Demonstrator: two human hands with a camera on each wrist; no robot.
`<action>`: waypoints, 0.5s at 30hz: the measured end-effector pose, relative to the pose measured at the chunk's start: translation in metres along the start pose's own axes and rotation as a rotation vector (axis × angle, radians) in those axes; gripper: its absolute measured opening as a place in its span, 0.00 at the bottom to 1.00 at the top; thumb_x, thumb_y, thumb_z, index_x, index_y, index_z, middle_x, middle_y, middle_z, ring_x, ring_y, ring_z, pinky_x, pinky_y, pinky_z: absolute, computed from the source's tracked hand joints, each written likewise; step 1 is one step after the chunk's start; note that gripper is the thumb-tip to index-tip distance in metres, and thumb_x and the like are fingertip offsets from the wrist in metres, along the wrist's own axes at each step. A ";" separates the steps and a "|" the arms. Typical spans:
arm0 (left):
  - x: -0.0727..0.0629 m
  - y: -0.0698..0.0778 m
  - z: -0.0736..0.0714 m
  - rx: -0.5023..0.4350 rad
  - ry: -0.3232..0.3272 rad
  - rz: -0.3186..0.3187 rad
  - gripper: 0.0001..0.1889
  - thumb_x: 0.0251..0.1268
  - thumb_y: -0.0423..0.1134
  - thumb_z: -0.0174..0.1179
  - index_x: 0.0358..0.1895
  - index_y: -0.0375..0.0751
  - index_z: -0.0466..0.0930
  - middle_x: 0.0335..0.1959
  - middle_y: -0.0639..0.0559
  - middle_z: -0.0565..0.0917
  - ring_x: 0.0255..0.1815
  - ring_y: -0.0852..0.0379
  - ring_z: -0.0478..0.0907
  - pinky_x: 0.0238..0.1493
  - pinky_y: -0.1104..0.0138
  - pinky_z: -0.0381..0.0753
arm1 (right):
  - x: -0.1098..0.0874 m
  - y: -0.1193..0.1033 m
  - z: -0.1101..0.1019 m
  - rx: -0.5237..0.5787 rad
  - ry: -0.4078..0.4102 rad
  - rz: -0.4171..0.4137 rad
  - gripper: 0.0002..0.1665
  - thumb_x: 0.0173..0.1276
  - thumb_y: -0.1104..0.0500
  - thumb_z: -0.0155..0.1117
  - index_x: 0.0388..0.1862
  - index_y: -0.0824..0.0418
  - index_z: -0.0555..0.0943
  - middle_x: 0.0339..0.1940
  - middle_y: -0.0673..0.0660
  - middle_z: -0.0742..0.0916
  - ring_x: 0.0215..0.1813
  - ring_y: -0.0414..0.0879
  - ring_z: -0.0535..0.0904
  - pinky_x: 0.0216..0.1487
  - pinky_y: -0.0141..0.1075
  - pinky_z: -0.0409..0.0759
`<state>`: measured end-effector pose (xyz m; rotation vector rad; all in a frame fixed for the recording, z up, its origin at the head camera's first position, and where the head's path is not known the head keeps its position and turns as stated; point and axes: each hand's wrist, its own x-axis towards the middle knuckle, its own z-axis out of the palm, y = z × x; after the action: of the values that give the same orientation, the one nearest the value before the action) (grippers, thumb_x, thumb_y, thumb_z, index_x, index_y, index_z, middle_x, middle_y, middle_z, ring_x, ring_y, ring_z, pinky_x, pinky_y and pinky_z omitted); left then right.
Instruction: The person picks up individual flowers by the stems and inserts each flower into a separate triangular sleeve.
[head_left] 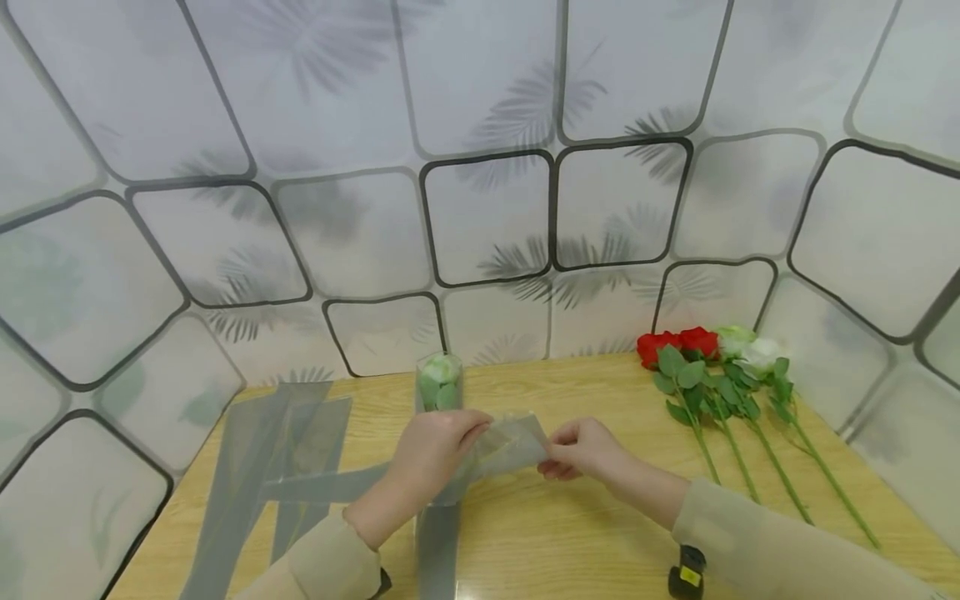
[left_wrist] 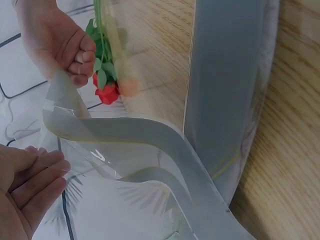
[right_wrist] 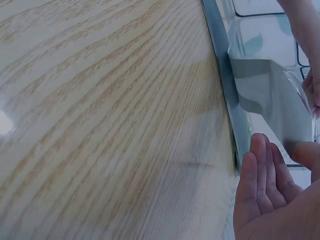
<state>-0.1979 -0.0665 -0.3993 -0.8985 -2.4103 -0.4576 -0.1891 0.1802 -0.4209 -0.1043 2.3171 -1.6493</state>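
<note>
A clear plastic flower sleeve with grey bands (head_left: 513, 448) stretches between both hands above the table, its left part trailing off as a strip. My left hand (head_left: 429, 450) pinches its upper edge between thumb and fingers. At the right end, my right hand (head_left: 588, 450) pinches a corner; the right wrist view shows the thumb (right_wrist: 306, 152) on the grey band with the other fingers extended. Under the hands lies a white-green rose (head_left: 440, 371) in another clear sleeve with a grey strip (head_left: 437, 546); its middle is hidden by the left hand and the held sleeve.
More grey-banded clear sleeves (head_left: 243, 450) lie overlapping at the table's left. On the right rest red roses (head_left: 697, 342) and white ones (head_left: 759, 354), their long stems pointing toward me. A patterned curtain (head_left: 491, 217) surrounds the wooden table (head_left: 570, 533).
</note>
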 end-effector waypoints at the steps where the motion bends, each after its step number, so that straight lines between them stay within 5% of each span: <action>1: 0.000 0.000 0.001 0.008 -0.002 0.004 0.04 0.67 0.38 0.73 0.41 0.45 0.93 0.37 0.52 0.95 0.34 0.57 0.93 0.35 0.65 0.91 | 0.000 0.001 0.000 0.000 -0.002 -0.001 0.12 0.77 0.66 0.64 0.43 0.78 0.86 0.33 0.66 0.94 0.29 0.40 0.89 0.38 0.38 0.92; 15: -0.001 -0.003 0.003 0.051 -0.009 0.023 0.04 0.64 0.38 0.75 0.39 0.46 0.93 0.35 0.54 0.95 0.32 0.58 0.92 0.34 0.65 0.90 | 0.004 0.008 -0.026 -0.125 0.003 -0.041 0.18 0.79 0.57 0.66 0.43 0.75 0.88 0.33 0.61 0.94 0.33 0.44 0.91 0.41 0.44 0.93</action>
<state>-0.2001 -0.0676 -0.4026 -0.9065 -2.4060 -0.3833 -0.1990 0.2059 -0.4216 -0.1767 2.4351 -1.5234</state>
